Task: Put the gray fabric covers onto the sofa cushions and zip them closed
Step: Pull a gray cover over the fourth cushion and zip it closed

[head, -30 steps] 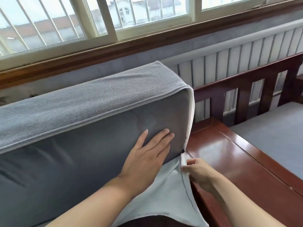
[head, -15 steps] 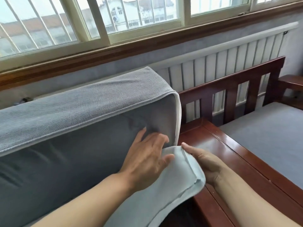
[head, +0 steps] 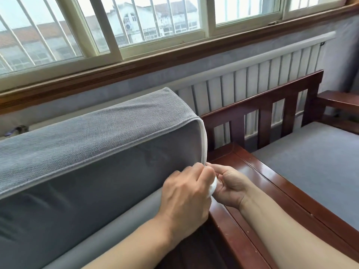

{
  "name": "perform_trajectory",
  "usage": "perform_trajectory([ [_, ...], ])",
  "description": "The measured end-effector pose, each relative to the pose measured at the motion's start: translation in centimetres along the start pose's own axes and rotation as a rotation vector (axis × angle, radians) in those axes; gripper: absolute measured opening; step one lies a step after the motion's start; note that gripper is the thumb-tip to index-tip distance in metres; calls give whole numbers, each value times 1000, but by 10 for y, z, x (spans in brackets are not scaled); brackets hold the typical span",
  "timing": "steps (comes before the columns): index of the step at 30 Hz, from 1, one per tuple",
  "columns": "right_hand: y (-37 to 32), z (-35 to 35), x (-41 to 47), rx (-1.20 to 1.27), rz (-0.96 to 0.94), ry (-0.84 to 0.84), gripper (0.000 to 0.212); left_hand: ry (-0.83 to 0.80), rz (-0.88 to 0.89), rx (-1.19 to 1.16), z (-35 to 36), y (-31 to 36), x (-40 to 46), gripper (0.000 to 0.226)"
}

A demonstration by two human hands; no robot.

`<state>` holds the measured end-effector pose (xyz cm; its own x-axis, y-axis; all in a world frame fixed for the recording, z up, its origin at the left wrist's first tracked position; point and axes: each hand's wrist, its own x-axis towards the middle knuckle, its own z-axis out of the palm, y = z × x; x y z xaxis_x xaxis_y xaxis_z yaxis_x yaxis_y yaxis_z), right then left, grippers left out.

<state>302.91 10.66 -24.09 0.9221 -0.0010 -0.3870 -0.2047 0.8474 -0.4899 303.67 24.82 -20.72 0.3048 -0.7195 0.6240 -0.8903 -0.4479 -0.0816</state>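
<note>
This is a home, a living room by the look of it. A dark red wooden sofa frame (head: pixel 272 191) with a slatted back runs toward 2 o'clock, carrying gray seat cushions (head: pixel 314 167). Behind it, at 12 o'clock, a white ribbed radiator (head: pixel 252 74) sits under a wide sliding window (head: pixel 136 26) with a wooden sill (head: pixel 155 57). Through the window bars, houses (head: pixel 155 18) show outside.

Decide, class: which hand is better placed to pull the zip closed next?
Probably the right hand: it pinches the cover edge at the open corner. The left hand holds the flap beside it.
</note>
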Motion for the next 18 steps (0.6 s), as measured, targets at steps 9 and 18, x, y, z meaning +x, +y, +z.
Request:
perform_trajectory([
  [9, -1, 7, -6, -44, -30, 116, 21, 21, -72, 65, -28, -16, 53, 10],
  [18, -6, -7, -1, -77, -75, 292, 18, -5, -45, 70, -38, -23, 98, 35],
])
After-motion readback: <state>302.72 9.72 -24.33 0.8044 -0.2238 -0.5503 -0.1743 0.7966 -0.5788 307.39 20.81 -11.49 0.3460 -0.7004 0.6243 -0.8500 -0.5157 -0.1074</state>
